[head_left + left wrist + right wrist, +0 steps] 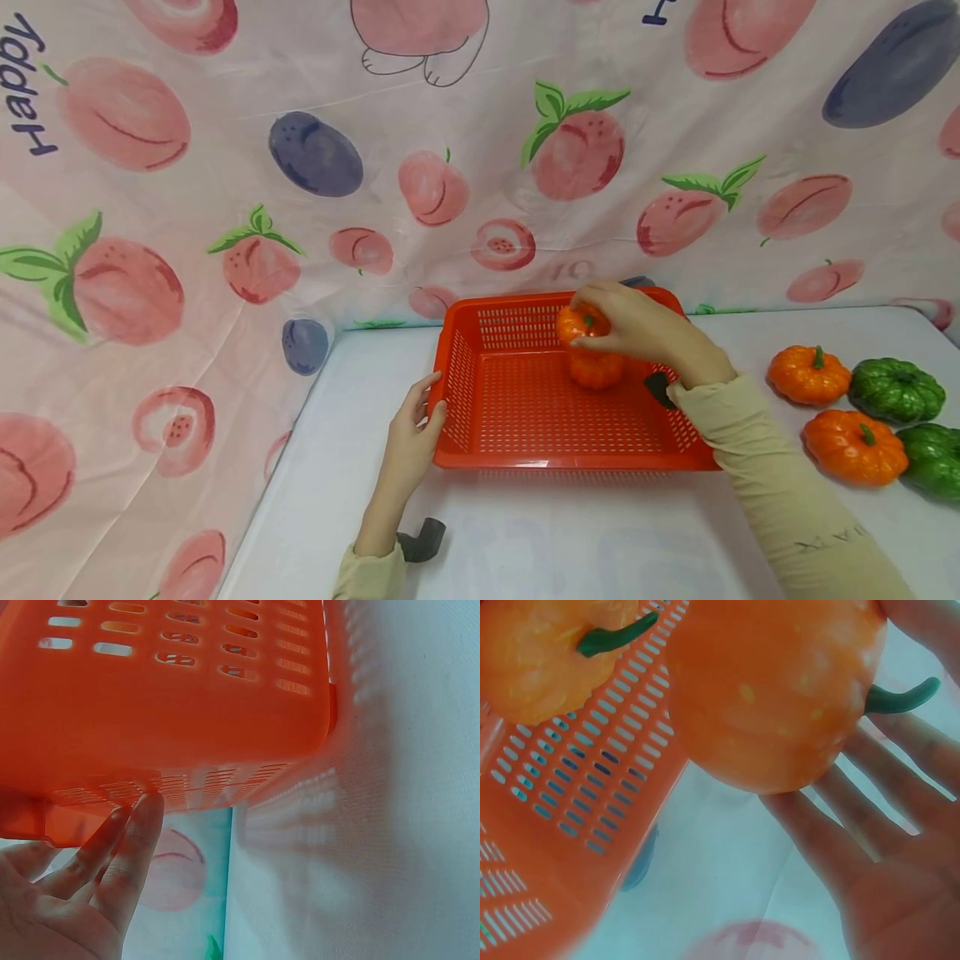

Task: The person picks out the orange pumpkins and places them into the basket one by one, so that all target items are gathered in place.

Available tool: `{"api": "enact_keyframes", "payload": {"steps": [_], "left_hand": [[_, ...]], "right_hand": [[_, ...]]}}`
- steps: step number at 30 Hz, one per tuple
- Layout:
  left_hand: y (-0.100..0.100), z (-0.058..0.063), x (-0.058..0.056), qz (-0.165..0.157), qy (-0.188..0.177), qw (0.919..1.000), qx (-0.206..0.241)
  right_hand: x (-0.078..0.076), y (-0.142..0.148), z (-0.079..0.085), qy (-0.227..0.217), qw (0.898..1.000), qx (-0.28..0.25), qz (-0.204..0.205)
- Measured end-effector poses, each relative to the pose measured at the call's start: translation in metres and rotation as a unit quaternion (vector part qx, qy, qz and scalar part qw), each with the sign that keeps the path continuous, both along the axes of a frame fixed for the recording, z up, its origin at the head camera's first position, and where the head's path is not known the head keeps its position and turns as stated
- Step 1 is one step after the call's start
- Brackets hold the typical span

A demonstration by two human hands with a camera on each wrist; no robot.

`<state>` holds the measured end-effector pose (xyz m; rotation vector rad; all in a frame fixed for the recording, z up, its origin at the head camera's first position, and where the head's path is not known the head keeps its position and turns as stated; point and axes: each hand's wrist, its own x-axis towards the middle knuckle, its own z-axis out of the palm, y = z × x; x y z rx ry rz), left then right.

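An orange-red plastic basket (577,463) with slotted walls stands on the white table. My right hand (637,321) grips a small orange pumpkin (772,697) with a green stem, thumb on one side and fingers on the other, above the basket's far right part. Another orange pumpkin (597,372) lies inside the basket, partly covered by the held one in the head view. My left hand (408,433) touches the basket's left side at the rim. In the left wrist view its fingers (131,859) reach nearly straight against the outer wall.
To the right of the basket, two orange pumpkins (855,447) and two green pumpkins (897,390) sit on the table (570,542). A fruit-printed cloth (480,192) hangs close behind the basket and along the left. Dark wrist mounts (422,540) show at both sleeves.
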<state>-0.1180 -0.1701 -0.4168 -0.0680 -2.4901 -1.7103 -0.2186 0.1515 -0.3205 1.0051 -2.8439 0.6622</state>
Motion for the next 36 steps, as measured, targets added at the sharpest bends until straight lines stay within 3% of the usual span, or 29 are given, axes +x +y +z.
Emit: {"api": "enact_keyframes", "payload": {"steps": [23, 36], "left_hand": [[-0.001, -0.001, 0.000, -0.001, 0.001, 1.0000, 0.000], [-0.001, 0.000, 0.001, 0.000, 0.002, 1.0000, 0.003]], "right_hand": [[-0.008, -0.027, -0.012, 0.013, 0.999, -0.004, 0.036], [-0.011, -0.042, -0.017, -0.026, 0.999, -0.003, 0.039]]}}
